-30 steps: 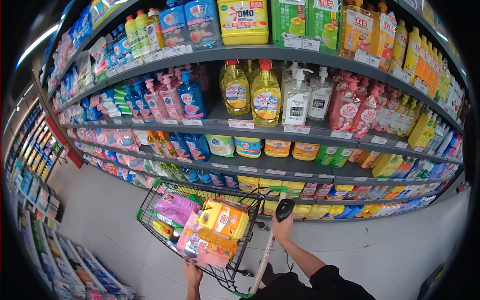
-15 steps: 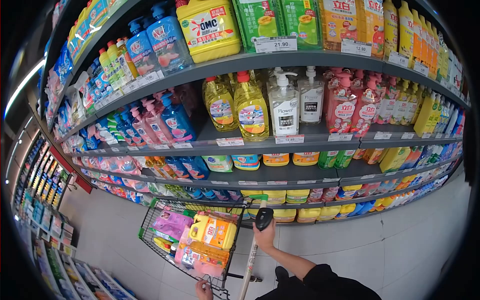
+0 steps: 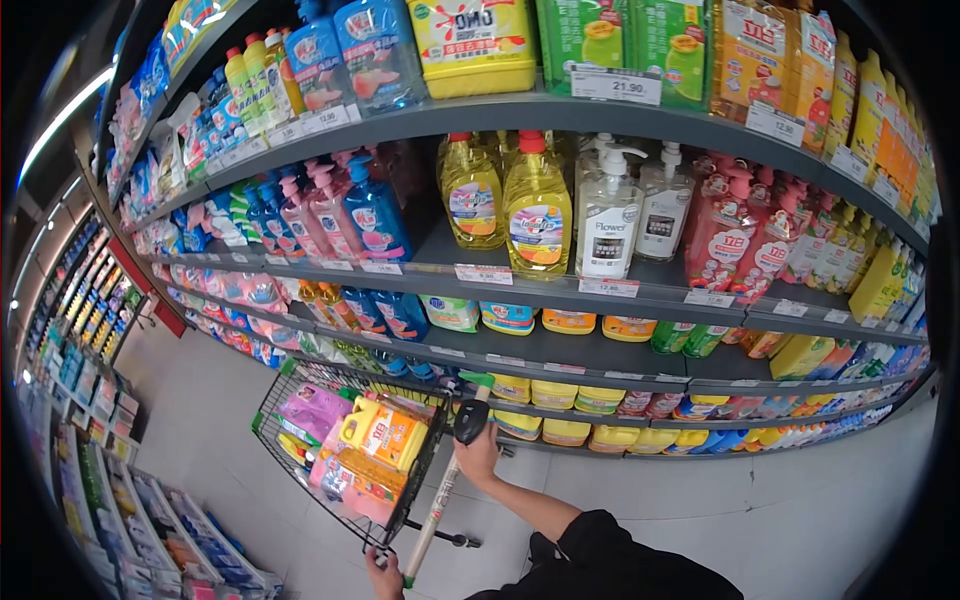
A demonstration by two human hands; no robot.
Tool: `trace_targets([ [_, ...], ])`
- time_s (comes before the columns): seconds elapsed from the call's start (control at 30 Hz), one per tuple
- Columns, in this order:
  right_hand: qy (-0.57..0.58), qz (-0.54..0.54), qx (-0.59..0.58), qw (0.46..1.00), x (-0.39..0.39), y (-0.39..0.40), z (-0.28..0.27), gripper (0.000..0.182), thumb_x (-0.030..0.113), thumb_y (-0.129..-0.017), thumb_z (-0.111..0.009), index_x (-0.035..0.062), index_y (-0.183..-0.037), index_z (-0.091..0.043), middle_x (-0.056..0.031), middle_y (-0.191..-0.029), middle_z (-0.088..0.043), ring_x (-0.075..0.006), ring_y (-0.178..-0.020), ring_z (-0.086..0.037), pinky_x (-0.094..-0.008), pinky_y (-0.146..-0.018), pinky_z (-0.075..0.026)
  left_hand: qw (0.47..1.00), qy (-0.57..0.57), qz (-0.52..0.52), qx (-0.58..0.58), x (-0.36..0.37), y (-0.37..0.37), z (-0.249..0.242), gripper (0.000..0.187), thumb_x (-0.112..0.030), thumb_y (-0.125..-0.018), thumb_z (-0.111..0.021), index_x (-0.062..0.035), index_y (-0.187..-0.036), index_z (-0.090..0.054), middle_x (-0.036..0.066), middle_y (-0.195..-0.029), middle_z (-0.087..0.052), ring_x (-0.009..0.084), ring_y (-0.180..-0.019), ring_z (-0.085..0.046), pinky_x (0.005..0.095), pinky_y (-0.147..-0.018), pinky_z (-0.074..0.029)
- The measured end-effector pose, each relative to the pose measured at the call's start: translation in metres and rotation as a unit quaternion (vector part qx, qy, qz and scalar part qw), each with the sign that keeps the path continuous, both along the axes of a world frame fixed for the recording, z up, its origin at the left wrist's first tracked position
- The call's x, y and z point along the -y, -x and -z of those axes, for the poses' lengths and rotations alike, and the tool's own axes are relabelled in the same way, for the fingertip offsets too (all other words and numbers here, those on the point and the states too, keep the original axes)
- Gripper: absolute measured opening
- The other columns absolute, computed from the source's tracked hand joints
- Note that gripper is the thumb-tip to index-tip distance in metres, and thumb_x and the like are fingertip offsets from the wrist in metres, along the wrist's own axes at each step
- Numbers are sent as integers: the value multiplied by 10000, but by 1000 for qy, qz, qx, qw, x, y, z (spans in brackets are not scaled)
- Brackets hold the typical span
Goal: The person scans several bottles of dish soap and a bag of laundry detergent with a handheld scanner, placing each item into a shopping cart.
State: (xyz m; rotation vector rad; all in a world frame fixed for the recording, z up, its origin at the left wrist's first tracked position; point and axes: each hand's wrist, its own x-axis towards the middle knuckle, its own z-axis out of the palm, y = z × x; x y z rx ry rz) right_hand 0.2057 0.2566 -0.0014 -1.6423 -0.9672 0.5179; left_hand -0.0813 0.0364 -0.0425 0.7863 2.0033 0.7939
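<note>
My right hand (image 3: 478, 456) is closed around a rounded black handheld device (image 3: 471, 420), which looks like a scanner, at the cart's handle bar (image 3: 436, 506). My left hand (image 3: 385, 574) is at the near corner of the cart, its fingers curled on the black wire frame. The shopping cart (image 3: 262, 430) has black wire sides with green corners. Inside it lie a yellow jug (image 3: 383, 434) with an orange label, a purple pack (image 3: 312, 410), amber bottles (image 3: 362, 474) and pink packs (image 3: 368, 505).
Curved shelves (image 3: 600, 290) run along the front, holding yellow bottles (image 3: 538, 215), clear pump bottles (image 3: 608, 225) and pink pump bottles (image 3: 722, 240). Another shelf row (image 3: 165, 520) stands at lower left. Grey floor tiles (image 3: 690, 500) lie right of the cart.
The cart and both hands have shifted left in view, while the nearby shelf goods have slid right and tilted. The device remains in my right hand.
</note>
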Motion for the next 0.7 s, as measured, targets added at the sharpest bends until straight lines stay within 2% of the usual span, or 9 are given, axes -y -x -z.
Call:
trace_targets([
  [0.03,10,-11,-10,1000,2,7,0,558,164,-716,-756,46,-1185,-478,-212,-1135,-497,-458,-986,-569,-528,-785,-495,991,-83,-103,-28,7,-13,0,420,34,-805,-553,-56,-1216,-559,153,-1254,-480,238,-890,-598,351,-676,-497],
  [0.07,14,-18,-17,1000,-3,13,-1,556,160,-718,-752,49,-1188,-476,-210,-1139,-493,-457,-992,-568,-528,-788,-496,991,-81,-106,-24,-1,-15,-11,420,34,-805,-553,-56,-1216,-559,153,-1254,-480,238,-890,-598,351,-676,-497],
  [0.13,16,-18,-16,1000,-10,26,-5,549,161,-724,-748,59,-1192,-478,-198,-1137,-494,-454,-1000,-567,-526,-794,-496,981,-129,-131,61,-14,-4,-26,510,46,-825,-557,-77,-1316,-499,90,-1249,-468,162,-871,-560,311,-648,-489],
  [0.17,14,-17,-12,1000,-15,32,-6,542,165,-728,-746,65,-1188,-480,-193,-1131,-495,-452,-995,-569,-523,-790,-498,972,-144,-159,91,-21,2,-24,524,77,-806,-550,-90,-1301,-516,64,-1254,-471,167,-860,-576,299,-634,-496],
  [0.2,9,-14,-10,1000,-20,38,-7,534,169,-731,-745,70,-1185,-481,-187,-1126,-496,-451,-989,-571,-521,-787,-499,973,-137,-157,97,-26,11,-24,537,101,-788,-518,-104,-1284,-523,63,-1311,-478,203,-945,-577,333,-669,-514],
  [0.27,27,-22,-12,999,-24,52,-15,518,178,-736,-746,64,-1168,-483,-185,-1108,-499,-447,-985,-573,-520,-779,-499,967,-147,-164,126,-33,27,-30,523,94,-792,-540,-104,-1276,-541,49,-1274,-462,173,-867,-587,294,-647,-507],
  [0.53,16,-5,51,999,-58,115,-18,460,168,-759,-732,30,-1117,-479,-198,-1078,-512,-457,-920,-593,-533,-743,-502,950,-172,-169,198,-70,91,-34,551,126,-756,-485,-135,-1233,-574,37,-1271,-439,172,-944,-574,280,-662,-496],
  [0.63,59,-5,83,995,-73,136,-17,458,177,-766,-733,31,-1119,-480,-212,-1087,-523,-464,-927,-600,-541,-739,-506,952,-172,-153,200,-85,111,-37,561,130,-745,-405,-125,-1209,-591,54,-1304,-458,193,-958,-582,290,-691,-504],
  [0.7,99,-24,122,987,-82,150,-23,468,199,-771,-735,32,-1128,-483,-223,-1100,-540,-467,-937,-603,-544,-748,-509,950,-174,-130,224,-95,129,-35,551,135,-724,-416,-112,-1183,-599,63,-1286,-487,204,-961,-583,296,-687,-511],
])
